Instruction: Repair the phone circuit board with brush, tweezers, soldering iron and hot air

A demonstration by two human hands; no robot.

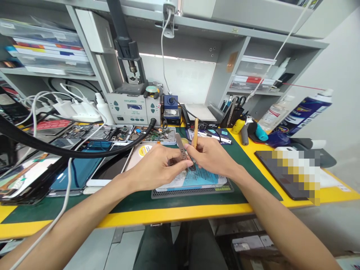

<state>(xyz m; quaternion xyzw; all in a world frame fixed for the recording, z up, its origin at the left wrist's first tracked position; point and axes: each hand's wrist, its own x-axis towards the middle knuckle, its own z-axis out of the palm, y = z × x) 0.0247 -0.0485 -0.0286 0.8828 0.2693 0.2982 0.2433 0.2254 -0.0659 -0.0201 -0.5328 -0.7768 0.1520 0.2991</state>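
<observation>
My left hand [157, 165] is closed in a pinch on grey metal tweezers [181, 147], whose top sticks up behind the fingers. My right hand [209, 155] is closed on a gold-coloured slim tool [195, 133] held nearly upright. Both hands meet over an opened phone [197, 180] that lies on a dark perforated mat [194, 192] on the green work mat [157, 200]. The tool tips and the spot they touch are hidden behind my fingers.
A hot-air rework station [131, 107] stands at the back, with a thick black hose [70, 150] crossing left. Phones and screens [75, 170] pile at the left beside parts trays [112, 133]. A spray can [305, 112], bottles and a dark pad [278, 170] sit right.
</observation>
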